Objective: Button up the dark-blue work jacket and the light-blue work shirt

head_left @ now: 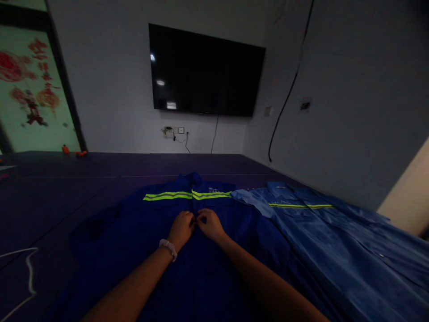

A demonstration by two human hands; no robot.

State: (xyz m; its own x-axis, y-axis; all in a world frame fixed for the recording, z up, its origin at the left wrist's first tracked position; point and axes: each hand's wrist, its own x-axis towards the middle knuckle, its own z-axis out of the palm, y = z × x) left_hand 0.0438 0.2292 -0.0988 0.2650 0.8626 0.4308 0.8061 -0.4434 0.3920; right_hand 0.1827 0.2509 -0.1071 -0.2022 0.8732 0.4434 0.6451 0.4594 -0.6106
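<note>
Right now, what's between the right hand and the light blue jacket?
Head view: between the right hand and the light blue jacket lies only cloth of the dark blue jacket.

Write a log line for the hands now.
left hand pinching dark jacket front | right hand same | lighter jacket beside

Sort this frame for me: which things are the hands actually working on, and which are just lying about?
In hand: dark blue jacket, spread flat, its front pinched at the middle by the left hand and right hand.
Lying about: lighter blue jacket beside it on the right; white cord at near left; small orange items far left; television on the wall.
</note>
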